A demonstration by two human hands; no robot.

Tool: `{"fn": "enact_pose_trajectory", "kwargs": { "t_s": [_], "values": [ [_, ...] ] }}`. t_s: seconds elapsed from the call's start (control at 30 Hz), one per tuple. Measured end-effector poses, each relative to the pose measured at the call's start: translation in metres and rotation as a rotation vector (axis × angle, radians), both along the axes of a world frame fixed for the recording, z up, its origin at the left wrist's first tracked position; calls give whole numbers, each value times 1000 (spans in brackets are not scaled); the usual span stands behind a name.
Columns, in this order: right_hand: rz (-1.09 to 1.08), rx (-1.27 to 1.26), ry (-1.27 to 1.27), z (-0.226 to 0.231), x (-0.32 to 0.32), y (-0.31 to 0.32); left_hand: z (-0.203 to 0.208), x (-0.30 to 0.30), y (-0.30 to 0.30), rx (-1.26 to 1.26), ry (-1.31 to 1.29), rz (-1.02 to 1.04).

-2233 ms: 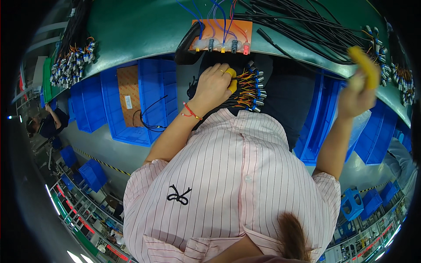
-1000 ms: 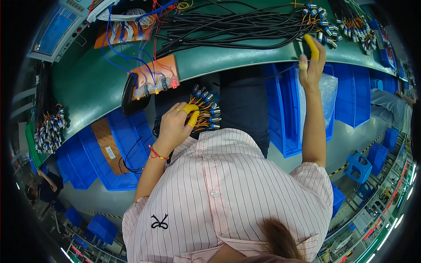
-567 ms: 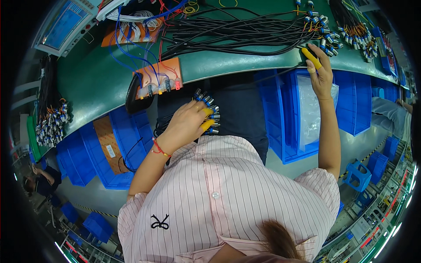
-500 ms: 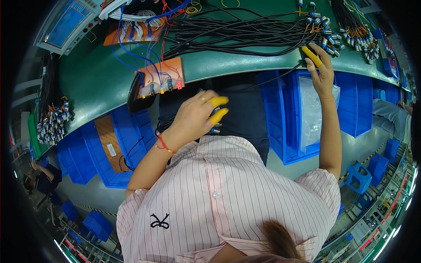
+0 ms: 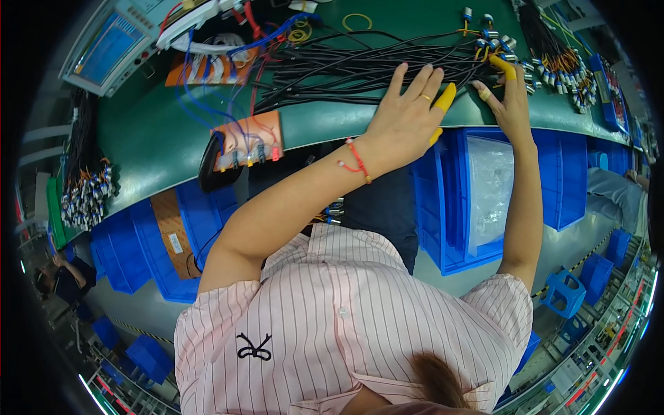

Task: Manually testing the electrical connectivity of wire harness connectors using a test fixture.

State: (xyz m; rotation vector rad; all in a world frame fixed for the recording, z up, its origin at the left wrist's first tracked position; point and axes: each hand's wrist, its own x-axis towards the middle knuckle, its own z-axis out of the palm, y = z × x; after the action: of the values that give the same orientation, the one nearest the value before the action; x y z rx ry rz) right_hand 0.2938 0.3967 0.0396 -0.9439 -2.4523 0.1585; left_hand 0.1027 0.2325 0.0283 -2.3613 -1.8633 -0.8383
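Observation:
On the green table lies a bundle of long black cables, their right ends bearing orange wires and blue-and-silver connectors. My left hand is spread, palm down, over the front of the bundle, with yellow finger covers on its thumb and index finger. At the connector end is my right hand, its thumb and yellow-covered index finger apart at the wires. Its remaining fingers are partly hidden. Several more connectors show at my lap, mostly covered by my left arm.
An orange board with coloured clips lies at the table's front edge, beside a black object. A screened instrument stands far left. Further connector bundles hang at left and lie at right. Blue bins stand below.
My left hand has moved from my lap up and right onto the cable bundle. My right hand has shifted slightly, its thumb and index finger spreading; the cable stretched from it no longer shows.

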Motion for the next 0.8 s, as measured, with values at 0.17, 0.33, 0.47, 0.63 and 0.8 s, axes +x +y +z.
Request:
{"fn": "enact_pose_trajectory", "kwargs": {
  "t_s": [0.17,0.33,0.47,0.63,0.8],
  "values": [
    [18,137,-2,-10,-3,39,9,-15,-7,-78,2,-12],
    [-31,157,-17,-11,8,68,21,-36,-23,-163,-55,-22],
    [-3,331,30,-10,-4,66,25,-51,-33,-184,-86,-14],
    [163,317,70,-8,-63,22,17,-69,-26,-93,-90,29],
    [290,211,58,-9,-107,15,9,-74,3,-29,16,60]
  ]
}}
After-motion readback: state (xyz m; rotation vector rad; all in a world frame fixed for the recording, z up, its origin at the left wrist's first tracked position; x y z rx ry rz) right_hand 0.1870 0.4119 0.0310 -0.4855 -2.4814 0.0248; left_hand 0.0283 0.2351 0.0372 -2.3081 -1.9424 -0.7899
